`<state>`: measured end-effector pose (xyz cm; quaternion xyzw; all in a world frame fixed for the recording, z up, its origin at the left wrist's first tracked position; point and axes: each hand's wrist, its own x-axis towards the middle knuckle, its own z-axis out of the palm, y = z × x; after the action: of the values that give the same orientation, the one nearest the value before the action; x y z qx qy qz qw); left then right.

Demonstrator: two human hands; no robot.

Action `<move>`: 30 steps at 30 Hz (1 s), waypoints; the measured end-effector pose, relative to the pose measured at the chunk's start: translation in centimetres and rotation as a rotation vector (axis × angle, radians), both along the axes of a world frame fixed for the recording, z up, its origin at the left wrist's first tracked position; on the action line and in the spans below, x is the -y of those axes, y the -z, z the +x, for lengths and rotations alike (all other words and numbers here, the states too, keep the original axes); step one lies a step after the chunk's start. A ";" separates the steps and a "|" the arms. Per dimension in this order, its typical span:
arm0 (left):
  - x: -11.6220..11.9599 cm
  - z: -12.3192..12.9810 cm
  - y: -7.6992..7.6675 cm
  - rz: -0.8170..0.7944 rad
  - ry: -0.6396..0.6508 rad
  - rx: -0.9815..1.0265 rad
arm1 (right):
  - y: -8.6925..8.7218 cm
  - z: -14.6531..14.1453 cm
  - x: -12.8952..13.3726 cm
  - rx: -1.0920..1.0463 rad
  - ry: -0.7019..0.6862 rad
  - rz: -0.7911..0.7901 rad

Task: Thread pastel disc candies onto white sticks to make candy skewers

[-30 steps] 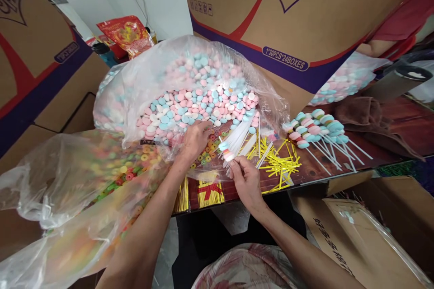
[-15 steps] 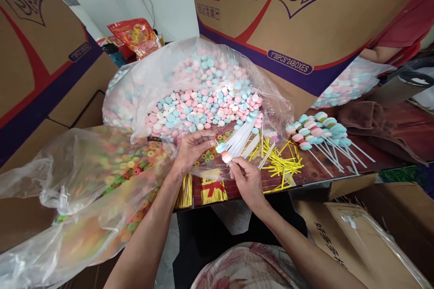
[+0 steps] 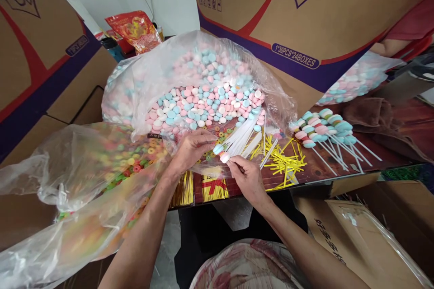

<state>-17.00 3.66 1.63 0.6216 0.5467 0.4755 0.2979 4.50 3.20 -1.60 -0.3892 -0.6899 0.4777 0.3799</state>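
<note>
My right hand (image 3: 249, 178) is closed, thumb and fingers pinching a candy stick (image 3: 224, 156) with blue, orange, pink and white pieces threaded on it. Close by its upper end is my left hand (image 3: 193, 150), fingertips pressed together; whatever they hold is too small to make out. Behind both hands a clear bag (image 3: 159, 72) spills pink, blue and white candies (image 3: 203, 104). White sticks (image 3: 239, 137) lie fanned beyond the right hand. Ring-shaped candies (image 3: 149, 151) fill a second clear bag (image 3: 81, 162) at the left, some lying under my left hand.
Finished-looking candy sticks (image 3: 322, 128) are piled at the right. Yellow twist ties (image 3: 286, 160) lie before them, and gold tie bundles (image 3: 183, 192) sit at the table edge. Large cartons (image 3: 257, 13) stand behind. An open box (image 3: 369, 230) is low right; another person's arm (image 3: 389, 47) shows beyond.
The view has shifted slightly. My hands stay close together around the candy stick, with the left fingertips slightly above its blue end. Nothing has been let go.
</note>
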 end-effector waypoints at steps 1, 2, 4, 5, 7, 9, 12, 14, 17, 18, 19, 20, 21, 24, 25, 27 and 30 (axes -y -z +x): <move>0.1 0.0 -0.1 -0.020 0.013 0.016 | 0.0 0.0 0.0 -0.007 0.009 -0.001; 0.2 0.1 -0.2 -0.049 0.011 0.056 | 0.0 0.0 0.0 -0.019 0.018 -0.006; 0.4 0.3 -0.1 -0.117 -0.035 0.191 | 0.0 0.0 0.1 -0.050 0.034 -0.022; 0.5 0.5 -0.1 -0.144 -0.069 0.270 | 0.0 0.0 0.1 -0.062 0.037 -0.031; 0.6 0.9 0.2 -0.182 -0.123 0.409 | 0.1 0.0 0.2 -0.069 0.035 -0.043; 0.6 1.3 0.5 -0.194 -0.153 0.516 | 0.2 0.0 0.2 -0.068 0.035 -0.050; 0.5 1.7 0.7 -0.216 -0.184 0.625 | 0.3 0.0 0.3 -0.065 0.035 -0.052; 0.5 1.9 0.7 -0.233 -0.203 0.660 | 0.4 0.0 0.2 -0.058 0.037 -0.048; 0.6 2.2 0.7 -0.262 -0.226 0.662 | 0.3 0.0 0.2 -0.042 0.036 -0.037; 0.6 2.3 0.7 -0.277 -0.227 0.668 | 0.2 0.0 0.2 -0.037 0.036 -0.033; 0.6 2.5 0.7 -0.294 -0.223 0.682 | 0.1 0.0 0.3 -0.033 0.038 -0.028; 0.7 2.7 0.7 -0.312 -0.214 0.703 | 0.0 0.1 0.3 -0.030 0.039 -0.022; 0.7 3.0 0.7 -0.330 -0.200 0.725 | 0.0 0.1 0.4 -0.027 0.042 -0.014; 0.8 3.8 0.5 -0.390 -0.144 0.756 | -0.2 0.4 0.7 -0.018 0.056 0.012; 0.9 4.1 0.4 -0.415 -0.115 0.751 | -0.3 0.5 0.7 -0.016 0.066 0.022; 1.0 4.7 0.1 -0.461 -0.063 0.725 | -0.4 0.6 0.8 -0.027 0.093 0.037; 1.1 5.4 -0.4 -0.481 -0.045 0.690 | -0.7 0.6 0.8 -0.091 0.128 0.032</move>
<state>-11.62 2.61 2.03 0.3267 0.5238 0.5209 0.5896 5.12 2.36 -0.90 -0.4041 -0.6533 0.4584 0.4469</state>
